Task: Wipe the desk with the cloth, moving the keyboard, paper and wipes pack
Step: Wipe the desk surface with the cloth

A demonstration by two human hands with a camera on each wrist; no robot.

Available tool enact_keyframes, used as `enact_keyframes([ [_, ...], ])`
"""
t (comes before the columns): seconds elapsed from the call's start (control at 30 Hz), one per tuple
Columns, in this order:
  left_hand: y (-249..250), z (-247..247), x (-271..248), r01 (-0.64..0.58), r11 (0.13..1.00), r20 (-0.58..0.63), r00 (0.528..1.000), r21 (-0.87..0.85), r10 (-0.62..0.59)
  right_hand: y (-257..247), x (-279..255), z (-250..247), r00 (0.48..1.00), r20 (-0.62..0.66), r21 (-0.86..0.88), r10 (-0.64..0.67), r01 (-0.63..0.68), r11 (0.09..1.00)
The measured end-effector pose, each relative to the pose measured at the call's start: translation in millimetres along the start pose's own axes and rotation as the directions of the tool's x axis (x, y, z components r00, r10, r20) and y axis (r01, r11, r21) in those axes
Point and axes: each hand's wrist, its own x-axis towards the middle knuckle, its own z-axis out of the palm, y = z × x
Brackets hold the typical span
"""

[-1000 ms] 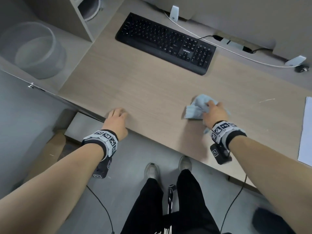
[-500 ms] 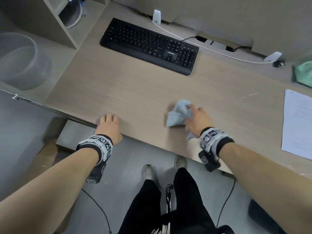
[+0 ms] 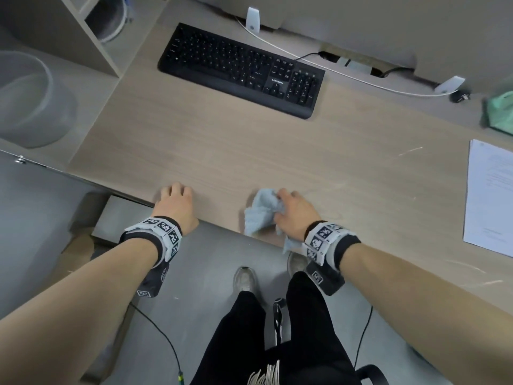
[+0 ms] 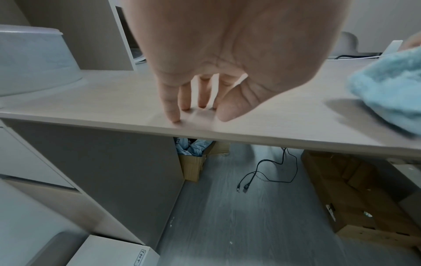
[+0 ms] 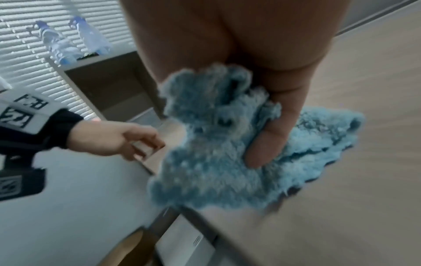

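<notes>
- Right hand (image 3: 294,215) has its fingers curled round the bunched-up blue cloth (image 3: 261,213), pressing it down at the near edge of the desk (image 3: 249,151), with a corner of it hanging off the front.
- Left hand (image 3: 176,207) holds nothing, fingertips (image 4: 175,119) just resting on the desk edge with the fingers relaxed, looks like it's only bracing.
- So we're mid-wipe on the bare front strip, I'd say.
- Keyboard (image 3: 241,69) sits at the back of the desk, well clear of the cloth.
- Paper (image 3: 490,195) lies off to the right, and the green wipes pack (image 3: 501,112) is behind it at the frame edge, pretty blurry.
- Next move probably needs the free hand to shift the keyboard or paper so the cloth can reach underneath.
</notes>
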Motion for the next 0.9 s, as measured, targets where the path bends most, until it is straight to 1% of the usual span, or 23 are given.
enact_keyframes([
  [0.03, -2, -2, 0, -0.008, 1.0, 0.01, 1.0, 0.006, 0.008, 5, 5, -12, 0.997, -0.056, 0.049, 0.051, -0.048, 0.998],
  [0.07, -5, -2, 0, -0.019, 1.0, 0.016, 1.0, 0.007, 0.019, 15, 11, -24, 0.984, -0.104, 0.088, 0.145, -0.137, 0.987],
  [0.1, -7, -2, 0, -0.03, 1.0, 0.018, 0.999, 0.001, 0.03, 25, 14, -38, 0.959, -0.137, 0.105, 0.248, -0.234, 0.966],
  [0.13, -9, -1, -1, -0.037, 0.999, 0.016, 0.999, -0.009, 0.037, 36, 17, -49, 0.928, -0.146, 0.085, 0.343, -0.334, 0.939],
  [0.17, -10, 1, -2, -0.042, 0.999, 0.01, 0.999, -0.019, 0.042, 41, 16, -56, 0.902, -0.137, 0.037, 0.409, -0.407, 0.912],
  [0.2, -11, 2, -3, -0.045, 0.999, 0.003, 0.999, -0.027, 0.045, 41, 15, -55, 0.898, -0.126, -0.036, 0.422, -0.43, 0.902],
  [0.23, -12, 3, -3, -0.047, 0.998, -0.004, 0.999, -0.035, 0.047, 33, 15, -49, 0.915, -0.108, -0.093, 0.389, -0.399, 0.912],
  [0.27, -13, 4, -4, -0.05, 0.998, -0.011, 0.999, -0.044, 0.05, 21, 15, -37, 0.941, -0.083, -0.122, 0.329, -0.337, 0.933],
  [0.3, -13, 5, -4, -0.054, 0.997, -0.017, 0.998, -0.054, 0.053, 7, 13, -22, 0.962, -0.04, -0.107, 0.268, -0.271, 0.957],
  [0.37, -16, 4, -5, -0.061, 0.995, -0.018, 0.998, -0.075, 0.06, -24, 7, 12, 0.991, 0.068, 0.008, 0.115, -0.115, 0.993],
  [0.4, -17, 4, -6, -0.07, 0.993, -0.015, 0.998, -0.09, 0.069, -36, 3, 26, 0.99, 0.142, 0.079, 0.014, -0.025, 0.997],
  [0.43, -19, 3, -5, -0.083, 0.991, -0.01, 0.997, -0.108, 0.082, -49, -2, 36, 0.974, 0.211, 0.142, -0.08, 0.051, 0.989],
  [0.47, -22, 2, -5, -0.094, 0.987, -0.005, 0.996, -0.13, 0.094, -55, -3, 43, 0.959, 0.246, 0.193, -0.142, 0.095, 0.977],
  [0.5, -26, 1, -4, -0.101, 0.982, -0.007, 0.995, -0.158, 0.101, -60, -3, 42, 0.957, 0.232, 0.236, -0.172, 0.116, 0.965],
  [0.53, -29, 0, -3, -0.093, 0.978, -0.019, 0.996, -0.189, 0.092, -60, 2, 39, 0.971, 0.167, 0.258, -0.17, 0.123, 0.958],
  [0.57, -33, -1, -3, -0.072, 0.973, -0.041, 0.997, -0.22, 0.065, -58, 10, 30, 0.987, 0.077, 0.25, -0.142, 0.119, 0.961],
  [0.6, -37, -2, -2, -0.035, 0.969, -0.067, 0.998, -0.245, 0.019, -51, 20, 19, 0.995, -0.014, 0.206, -0.098, 0.099, 0.974],
  [0.67, -49, -4, 0, 0.05, 0.961, -0.098, 0.992, -0.271, -0.079, -35, 43, -8, 0.986, -0.161, 0.065, -0.032, 0.043, 0.997],
  [0.7, -55, -5, 1, 0.082, 0.957, -0.094, 0.989, -0.278, -0.112, -27, 56, -20, 0.977, -0.21, -0.019, -0.018, 0.015, 1.0],
  [0.73, -60, -5, 2, 0.105, 0.954, -0.081, 0.988, -0.28, -0.132, -22, 67, -28, 0.973, -0.231, -0.111, -0.019, -0.007, 0.994],
  [0.77, -65, -3, 3, 0.112, 0.954, -0.065, 0.989, -0.279, -0.135, -21, 77, -31, 0.977, -0.213, -0.204, -0.027, -0.017, 0.979],
  [0.83, -68, 1, 4, 0.087, 0.959, -0.06, 0.992, -0.27, -0.107, -31, 85, -20, 0.993, -0.105, -0.355, -0.062, 0.021, 0.935],
  [0.9, -68, 6, 5, 0.058, 0.963, -0.093, 0.992, -0.262, -0.085, -52, 74, 10, 0.989, 0.021, -0.406, -0.144, 0.14, 0.903],
])
